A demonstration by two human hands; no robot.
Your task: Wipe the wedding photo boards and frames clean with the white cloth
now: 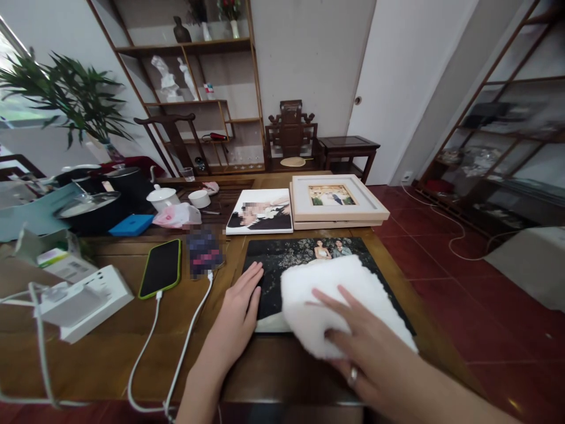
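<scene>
Here I am, both palms down at the near side of the worktop [265, 368], and right between them lies the large dark photo print [272, 291], flat, near edge towards me, the couple's heads at the far side. My left hand [236, 312] rests along its left edge, fingers stretched out and near together, thumb a little apart, pinching nothing; I'd say that's there to hold the print against sliding. Over on the right, my right hand [375, 347] presses on a thick white cloth [309, 277], fingers spread across its top, probably to share out the pressure and spare the dark surface any bare fingertips; whether one tucks under a fold, I cannot tell. The cloth covers much of the print's right half and runs past its near edge. Just beyond, the white-edged portrait panel [260, 221] lies beside stacked pale frames [334, 196], seemingly set back there to leave me elbow room. And off to the left, the green-edged phone [160, 269] and a dark blurred-out item [204, 250] sit apart from the print, white cables [198, 315] trailing towards the near edge, away from my cloth's reach, it seems.
</scene>
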